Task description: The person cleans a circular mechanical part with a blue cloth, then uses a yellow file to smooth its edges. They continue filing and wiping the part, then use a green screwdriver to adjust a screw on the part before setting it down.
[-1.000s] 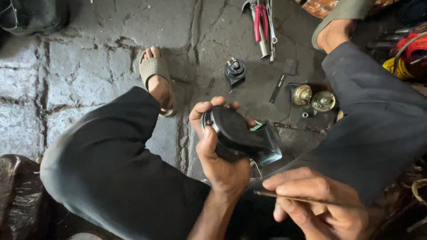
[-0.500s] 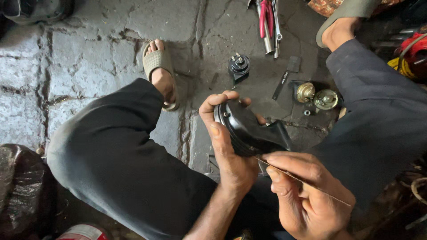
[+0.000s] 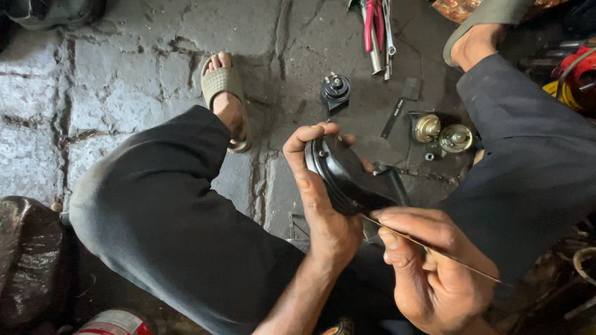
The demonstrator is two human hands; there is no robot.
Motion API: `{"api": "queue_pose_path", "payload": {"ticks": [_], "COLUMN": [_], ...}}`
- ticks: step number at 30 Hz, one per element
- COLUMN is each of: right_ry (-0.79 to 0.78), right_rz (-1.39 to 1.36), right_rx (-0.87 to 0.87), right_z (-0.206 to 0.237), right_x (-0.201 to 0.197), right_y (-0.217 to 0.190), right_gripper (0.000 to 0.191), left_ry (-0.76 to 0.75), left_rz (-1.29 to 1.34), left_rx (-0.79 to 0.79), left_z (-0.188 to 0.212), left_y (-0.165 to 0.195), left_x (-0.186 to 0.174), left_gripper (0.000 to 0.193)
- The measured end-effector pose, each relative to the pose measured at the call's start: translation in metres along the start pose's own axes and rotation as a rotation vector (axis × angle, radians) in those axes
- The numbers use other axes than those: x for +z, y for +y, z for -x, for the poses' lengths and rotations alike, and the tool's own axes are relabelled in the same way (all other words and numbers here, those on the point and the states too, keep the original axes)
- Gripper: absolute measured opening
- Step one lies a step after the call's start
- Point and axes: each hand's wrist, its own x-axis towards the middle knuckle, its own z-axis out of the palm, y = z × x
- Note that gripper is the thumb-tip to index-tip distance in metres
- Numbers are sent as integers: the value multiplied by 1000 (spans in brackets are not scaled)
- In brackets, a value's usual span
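1. A round black horn is clamped in the left hand, fingers curled over its rim.
2. A thin metal wire is pinched in the right hand; its tip is laid against the horn's lower edge.
3. Just beyond the left fingertips, a small black horn part is seen on the stone floor.
4. Farther right, two brass discs are placed side by side.
5. Beyond these, red-handled pliers are laid.

Red-handled pliers, two brass caps — small black part on stone floor.
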Motion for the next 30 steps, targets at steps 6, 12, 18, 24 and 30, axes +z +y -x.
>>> {"api": "queue_pose_path", "payload": {"ticks": [6, 12, 18, 24, 30], "right_ry": [-27, -27, -23, -8, 5], "right_rz": [-17, -30, 33, 63, 79], "right_rx": [84, 70, 38, 22, -32], "right_z": [4, 4, 4, 1, -3], "right_x": [0, -1, -1, 1, 2], "right_y": [-3, -4, -2, -8, -13], "right_gripper": [14, 15, 15, 14, 8], "left_ry": [-7, 5, 34, 16, -9], "left_rz": [-18, -21, -25, -189, -326], "left_rx": [-23, -15, -45, -34, 10], "left_z": [3, 3, 4, 5, 4], "left_y": [0, 2, 4, 2, 2], "left_x": [0, 2, 3, 1, -2], "left_gripper": [76, 78, 78, 81, 82]}}
